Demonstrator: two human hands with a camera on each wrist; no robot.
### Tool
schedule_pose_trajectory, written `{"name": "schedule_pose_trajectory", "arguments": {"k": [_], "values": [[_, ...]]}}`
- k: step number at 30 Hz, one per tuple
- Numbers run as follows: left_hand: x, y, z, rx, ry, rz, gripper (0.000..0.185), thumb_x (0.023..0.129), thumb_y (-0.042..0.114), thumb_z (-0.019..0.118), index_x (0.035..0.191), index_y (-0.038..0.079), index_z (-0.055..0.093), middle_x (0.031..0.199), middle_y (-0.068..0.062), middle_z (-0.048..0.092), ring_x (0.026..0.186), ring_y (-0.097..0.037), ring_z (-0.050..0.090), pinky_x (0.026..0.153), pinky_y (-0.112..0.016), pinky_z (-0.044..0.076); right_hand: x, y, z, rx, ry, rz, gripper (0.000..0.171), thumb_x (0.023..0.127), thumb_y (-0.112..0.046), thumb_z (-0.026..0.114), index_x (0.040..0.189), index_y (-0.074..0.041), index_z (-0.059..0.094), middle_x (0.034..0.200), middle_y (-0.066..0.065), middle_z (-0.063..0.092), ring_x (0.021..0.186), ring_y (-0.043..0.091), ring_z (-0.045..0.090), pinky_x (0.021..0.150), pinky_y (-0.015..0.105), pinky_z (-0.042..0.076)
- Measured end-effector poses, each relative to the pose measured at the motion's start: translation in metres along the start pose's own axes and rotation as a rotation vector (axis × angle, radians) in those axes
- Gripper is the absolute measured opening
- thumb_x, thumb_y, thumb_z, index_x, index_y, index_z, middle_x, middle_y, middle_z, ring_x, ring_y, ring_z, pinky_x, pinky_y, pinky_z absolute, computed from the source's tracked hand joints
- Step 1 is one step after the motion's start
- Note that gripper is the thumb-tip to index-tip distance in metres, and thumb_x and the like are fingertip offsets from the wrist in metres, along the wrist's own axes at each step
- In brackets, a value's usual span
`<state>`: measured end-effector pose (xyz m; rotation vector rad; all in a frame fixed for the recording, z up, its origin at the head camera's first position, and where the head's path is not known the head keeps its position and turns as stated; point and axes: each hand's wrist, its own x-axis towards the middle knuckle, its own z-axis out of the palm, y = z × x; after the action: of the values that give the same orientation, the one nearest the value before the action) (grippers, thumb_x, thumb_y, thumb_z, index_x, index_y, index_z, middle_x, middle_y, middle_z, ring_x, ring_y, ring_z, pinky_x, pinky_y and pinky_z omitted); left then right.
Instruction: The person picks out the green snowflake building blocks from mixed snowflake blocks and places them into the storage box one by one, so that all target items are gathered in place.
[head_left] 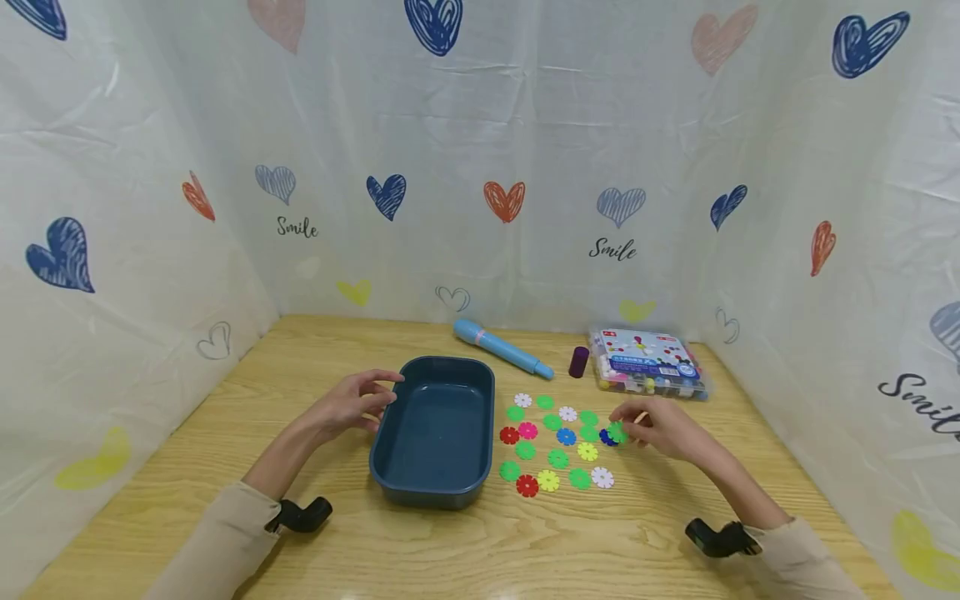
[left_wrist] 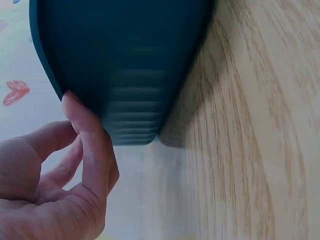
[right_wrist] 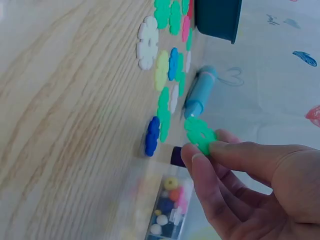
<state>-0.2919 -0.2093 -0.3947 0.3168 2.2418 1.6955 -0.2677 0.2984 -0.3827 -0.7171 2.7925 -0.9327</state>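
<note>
Right hand [head_left: 663, 429]: my fingers pinch a green flower piece [right_wrist: 200, 134].
Left hand [head_left: 351, 403]: fingers loosely curled, empty, touching the blue tub [head_left: 435, 433].

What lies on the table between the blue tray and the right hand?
In the head view, loose flower-shaped discs lie scattered between the blue tray and the right hand, which pinches a green one.

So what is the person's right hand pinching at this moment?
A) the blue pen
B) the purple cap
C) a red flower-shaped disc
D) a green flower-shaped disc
D: in the right wrist view the right hand pinches a green flower-shaped disc between thumb and fingers, lifted off the table; the blue pen lies untouched beyond.
</note>
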Motion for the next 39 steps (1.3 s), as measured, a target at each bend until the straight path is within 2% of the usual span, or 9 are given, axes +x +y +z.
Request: {"name": "schedule_pose_trajectory", "arguments": {"k": [9,14,19,26,34,39], "values": [[-0.001,0.000,0.000,-0.024,-0.070,-0.007,0.052,0.101,0.020,0.054,0.148,0.006,0.035,0.101,-0.009,0.053,0.072,-0.015,0.057,0.061,-0.028,0.057,0.013,-0.012,0.000,0.001,0.111,0.012,0.020,0.094,0.003,0.057,0.111,0.002,0.068,0.094,0.015,0.067,0.073,0.029,0.070,0.059,0.029,0.058],[-0.001,0.000,0.000,-0.023,-0.078,-0.001,0.052,0.101,0.019,0.053,0.148,0.005,0.034,0.100,-0.008,0.053,0.071,-0.015,0.056,0.060,-0.026,0.056,0.023,-0.022,-0.001,0.000,0.132,-0.001,0.019,0.095,0.002,0.056,0.110,0.002,0.068,0.089,0.014,0.068,0.074,0.028,0.070,0.060,0.029,0.059],[0.000,-0.001,0.000,-0.023,-0.079,0.006,0.052,0.102,0.019,0.053,0.148,0.005,0.034,0.097,-0.007,0.054,0.070,-0.014,0.056,0.060,-0.026,0.055,0.032,-0.031,0.002,-0.020,0.159,-0.030,0.018,0.094,0.002,0.057,0.109,0.001,0.069,0.094,0.015,0.070,0.073,0.030,0.071,0.060,0.027,0.059],[0.000,-0.001,0.001,-0.021,-0.075,0.005,0.052,0.102,0.019,0.053,0.148,0.005,0.034,0.092,-0.005,0.054,0.067,-0.014,0.055,0.059,-0.027,0.055,0.048,-0.040,0.009,-0.036,0.168,-0.048,0.019,0.095,0.001,0.058,0.110,0.000,0.069,0.096,0.016,0.072,0.072,0.029,0.072,0.060,0.037,0.059],[0.001,-0.002,0.000,-0.023,-0.083,0.001,0.052,0.102,0.019,0.052,0.148,0.006,0.033,0.091,-0.005,0.054,0.066,-0.013,0.055,0.058,-0.027,0.055,0.063,-0.052,0.018,-0.012,0.126,-0.061,0.020,0.095,0.000,0.057,0.111,-0.001,0.069,0.100,0.018,0.068,0.076,0.028,0.072,0.062,0.035,0.059],[0.000,-0.002,0.000,-0.020,-0.090,-0.001,0.052,0.102,0.020,0.052,0.148,0.006,0.034,0.093,-0.005,0.055,0.066,-0.014,0.057,0.059,-0.028,0.056,0.074,-0.063,0.022,0.002,0.112,-0.080,0.019,0.096,0.000,0.057,0.110,-0.002,0.069,0.096,0.016,0.069,0.075,0.031,0.071,0.061,0.038,0.059]]}}
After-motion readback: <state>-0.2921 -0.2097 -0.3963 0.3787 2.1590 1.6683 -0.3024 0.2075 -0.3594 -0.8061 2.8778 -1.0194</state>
